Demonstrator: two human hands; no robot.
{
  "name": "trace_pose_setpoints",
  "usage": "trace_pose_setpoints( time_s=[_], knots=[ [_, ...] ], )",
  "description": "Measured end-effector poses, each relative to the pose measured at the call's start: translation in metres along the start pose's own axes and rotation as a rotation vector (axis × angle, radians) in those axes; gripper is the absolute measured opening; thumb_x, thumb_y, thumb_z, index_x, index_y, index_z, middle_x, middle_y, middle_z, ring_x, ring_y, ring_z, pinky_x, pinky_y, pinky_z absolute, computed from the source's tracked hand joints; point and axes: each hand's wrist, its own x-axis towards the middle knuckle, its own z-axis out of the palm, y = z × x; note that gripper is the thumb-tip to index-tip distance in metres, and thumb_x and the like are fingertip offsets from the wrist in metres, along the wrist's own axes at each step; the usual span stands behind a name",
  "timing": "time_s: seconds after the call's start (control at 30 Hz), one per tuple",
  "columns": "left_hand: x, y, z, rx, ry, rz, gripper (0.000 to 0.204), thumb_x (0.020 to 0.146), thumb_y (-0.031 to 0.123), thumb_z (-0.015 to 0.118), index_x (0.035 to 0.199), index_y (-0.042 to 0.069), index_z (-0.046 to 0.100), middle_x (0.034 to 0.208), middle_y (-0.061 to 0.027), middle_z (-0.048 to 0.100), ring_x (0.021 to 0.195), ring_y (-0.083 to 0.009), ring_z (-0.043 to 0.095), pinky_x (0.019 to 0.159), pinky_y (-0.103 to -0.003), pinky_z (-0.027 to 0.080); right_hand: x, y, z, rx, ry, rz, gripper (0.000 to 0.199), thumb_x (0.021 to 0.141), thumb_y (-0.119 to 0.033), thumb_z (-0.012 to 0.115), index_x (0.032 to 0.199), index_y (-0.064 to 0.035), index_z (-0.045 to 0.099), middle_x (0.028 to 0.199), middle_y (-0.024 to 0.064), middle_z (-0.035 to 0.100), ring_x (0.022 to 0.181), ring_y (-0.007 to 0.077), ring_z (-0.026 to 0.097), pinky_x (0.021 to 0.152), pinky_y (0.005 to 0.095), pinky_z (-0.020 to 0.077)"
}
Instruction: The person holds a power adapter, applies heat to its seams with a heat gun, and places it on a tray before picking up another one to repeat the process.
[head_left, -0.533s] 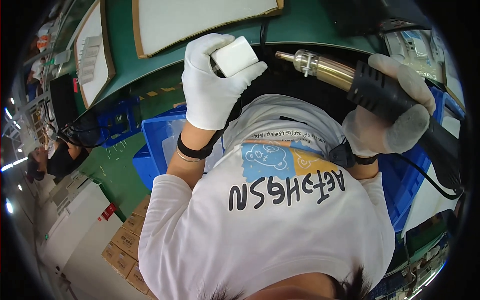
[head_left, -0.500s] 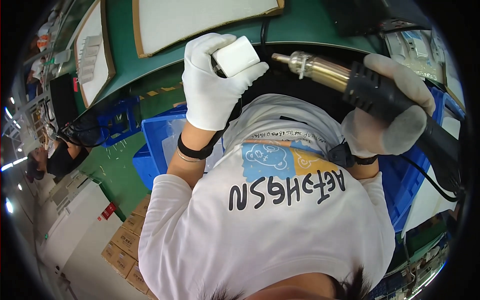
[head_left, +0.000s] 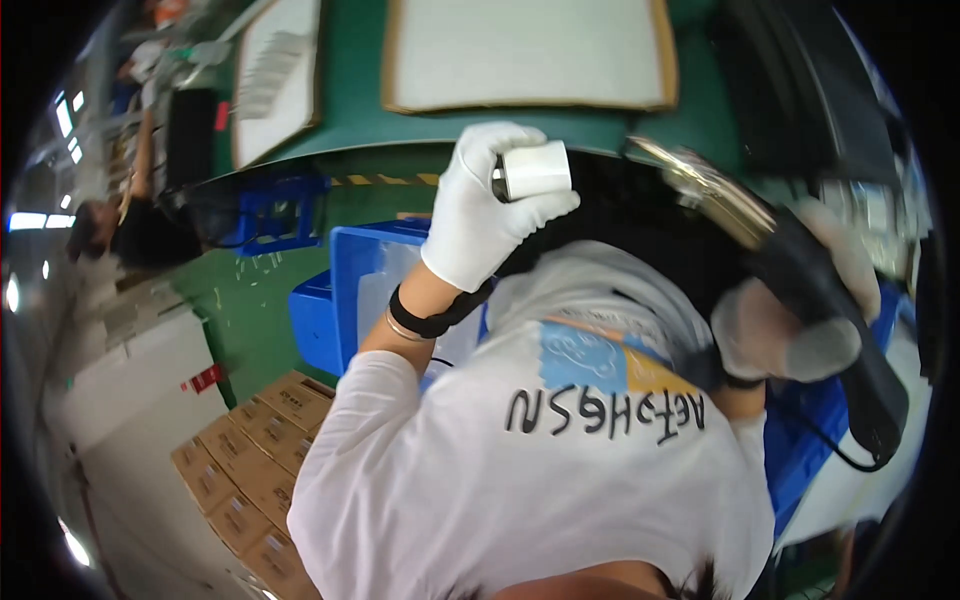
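My left hand, in a white glove, holds a small white power adapter between thumb and fingers, just off the near edge of the bench. The adapter's smooth side faces right and its darker end, with what look like prongs, sits toward my palm. In my gloved right hand is a hot air gun with a black handle and a metal barrel, my fingers closed round the handle. Its nozzle points up and left, to the right of the adapter and apart from it. Motion blurs the gun and right hand.
On the green bench lie a white board with brown edges and another board carrying a row of pale pieces. Blue bins stand by both sides of me. Cartons are stacked lower left. Another person is at far left.
The view has turned, shifting the bench and bins rightward. The adapter now lies more level in my left hand. The hot air gun's nozzle has tilted upward and sits farther from the adapter.
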Motion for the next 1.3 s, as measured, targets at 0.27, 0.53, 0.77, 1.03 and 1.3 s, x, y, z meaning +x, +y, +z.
trace_pose_setpoints(
  time_s=[0.27,0.53,0.77,1.03,1.3],
  knots=[
    [0.036,-0.017,-0.202,0.728,0.378,-0.077,0.043,0.072,0.023,0.071,0.108,0.007,0.056,0.099,-0.0102,0.053,0.087,-0.0174,0.054,0.077,-0.03,0.044,-0.012,-0.009,-0.011,-0.152,0.136,0.129,0.05,0.087,-0.046,0.042,0.104,0.0009,0.049,0.096,0.023,0.059,0.075,0.0249,0.058,0.065,0.0305,0.0482],
    [0.084,-0.166,-0.332,0.844,0.194,-0.394,0.041,0.074,0.015,0.068,0.111,0.003,0.055,0.1,-0.0082,0.059,0.087,-0.0152,0.054,0.078,-0.026,0.044,-0.009,-0.013,0.001,-0.126,0.138,0.147,0.044,0.084,-0.04,0.052,0.1,0.0001,0.048,0.096,0.0257,0.058,0.081,0.0283,0.059,0.075,0.0351,0.0487],
    [0.084,-0.231,-0.343,0.601,0.204,-0.231,0.064,0.068,0.009,0.07,0.125,0.0,0.041,0.106,-0.011,0.057,0.096,-0.018,0.054,0.082,-0.028,0.043,-0.001,-0.002,0.005,-0.049,0.115,0.146,0.039,0.082,-0.033,0.058,0.099,-0.0005,0.045,0.096,0.0255,0.058,0.087,0.0298,0.059,0.079,0.0368,0.0474],
    [0.132,-0.078,-0.214,0.628,0.427,0.19,0.049,0.076,0.011,0.066,0.121,0.004,0.048,0.103,-0.0125,0.057,0.087,-0.0191,0.058,0.077,-0.03,0.046,0.001,0.01,-0.003,-0.109,0.213,0.045,0.042,0.083,-0.036,0.056,0.101,0.0004,0.047,0.096,0.0242,0.059,0.087,0.0288,0.059,0.08,0.0369,0.0467],
    [0.205,0.026,0.028,0.809,-0.027,0.361,0.037,0.075,0.03,0.066,0.109,0.017,0.056,0.109,-0.0187,0.052,0.092,-0.0337,0.057,0.074,-0.039,0.048,0.009,0.004,-0.01,-0.001,0.249,-0.068,0.041,0.082,-0.033,0.059,0.099,0.0018,0.047,0.095,0.0256,0.059,0.087,0.0301,0.06,0.082,0.0386,0.047]
  ],
)
